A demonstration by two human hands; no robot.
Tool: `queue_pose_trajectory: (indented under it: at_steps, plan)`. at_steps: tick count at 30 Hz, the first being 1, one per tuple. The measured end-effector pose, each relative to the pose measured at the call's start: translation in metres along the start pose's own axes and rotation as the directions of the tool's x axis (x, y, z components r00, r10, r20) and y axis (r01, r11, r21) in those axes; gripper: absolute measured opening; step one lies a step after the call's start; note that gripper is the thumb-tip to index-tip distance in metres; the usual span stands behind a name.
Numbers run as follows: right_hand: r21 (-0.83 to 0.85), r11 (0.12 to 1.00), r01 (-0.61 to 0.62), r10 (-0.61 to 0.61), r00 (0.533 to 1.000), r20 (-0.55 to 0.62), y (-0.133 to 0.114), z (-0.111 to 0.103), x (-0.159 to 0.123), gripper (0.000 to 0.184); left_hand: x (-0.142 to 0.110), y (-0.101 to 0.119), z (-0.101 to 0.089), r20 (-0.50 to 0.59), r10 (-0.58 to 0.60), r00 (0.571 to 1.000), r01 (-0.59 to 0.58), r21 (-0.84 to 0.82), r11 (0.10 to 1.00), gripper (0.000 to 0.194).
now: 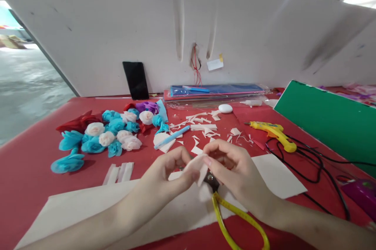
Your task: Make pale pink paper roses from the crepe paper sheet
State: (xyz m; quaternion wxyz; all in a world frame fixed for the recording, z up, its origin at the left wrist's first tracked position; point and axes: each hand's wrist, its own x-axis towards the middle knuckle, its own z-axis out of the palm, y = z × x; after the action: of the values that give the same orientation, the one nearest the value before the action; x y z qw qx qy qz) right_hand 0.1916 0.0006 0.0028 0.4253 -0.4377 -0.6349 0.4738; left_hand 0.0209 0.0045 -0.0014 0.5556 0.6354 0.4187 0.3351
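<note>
My left hand [169, 169] and my right hand [235, 171] meet over the table's near middle, both pinching a small pale pink paper petal [196, 167]. The fingers of each are curled shut on it. Just below them lie yellow-handled scissors [235, 214], their pivot under my right hand, resting on a large pale paper sheet [88, 207]. I cannot tell whether my right hand touches the scissors.
Blue, white, red and purple paper flowers [108, 134] are heaped at left. Paper scraps [202, 124] and a blue stick [172, 137] lie ahead. A yellow glue gun [273, 132] with black cords sits right, beside a green board [329, 118]. A black phone [135, 80] leans on the white wall.
</note>
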Motion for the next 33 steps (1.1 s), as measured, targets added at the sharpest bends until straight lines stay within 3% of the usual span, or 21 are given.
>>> queue_pose_trajectory:
  at_steps: [4,12,16,19,23,26,28,29,33]
  plan:
    - [-0.05,0.999,-0.018,0.022,0.997,0.076,0.002,0.0,0.001,0.009,0.001,-0.001,0.0,0.138,-0.033,0.99,0.026,0.055,0.998,0.012]
    - [-0.111,0.993,-0.032,0.055,0.975,0.214,-0.006,0.006,0.0,0.015,-0.01,-0.001,0.001,0.34,-0.042,0.939,-0.004,0.133,0.991,0.037]
    - [-0.189,0.982,-0.007,0.058,0.963,0.263,-0.011,0.011,-0.001,0.011,-0.021,-0.007,-0.003,0.378,-0.1,0.92,0.023,0.205,0.979,0.041]
    - [-0.209,0.978,0.001,0.062,0.954,0.295,-0.015,0.016,-0.001,0.011,-0.033,-0.01,-0.007,0.345,-0.169,0.923,0.062,0.3,0.952,0.045]
    - [-0.22,0.975,-0.019,0.071,0.971,0.227,-0.018,0.022,0.013,0.012,-0.053,-0.012,-0.009,0.307,-0.21,0.928,0.058,0.439,0.897,0.038]
    - [-0.284,0.956,-0.079,0.13,0.977,0.166,-0.017,0.026,0.036,0.014,-0.065,-0.017,-0.017,0.327,-0.112,0.938,-0.094,0.554,0.827,0.029]
    - [-0.351,0.931,-0.096,0.161,0.974,0.16,-0.012,0.03,0.052,0.016,-0.069,-0.023,-0.029,0.339,0.086,0.937,-0.307,0.679,0.667,0.023]
    - [-0.382,0.918,-0.104,0.18,0.969,0.169,-0.009,0.033,0.059,0.012,-0.069,-0.027,-0.038,0.309,0.186,0.933,-0.359,0.748,0.558,0.024]
    - [-0.475,0.873,-0.114,0.249,0.941,0.231,0.005,0.049,0.077,0.027,-0.065,-0.048,-0.079,0.103,0.23,0.968,-0.205,0.853,0.481,0.031]
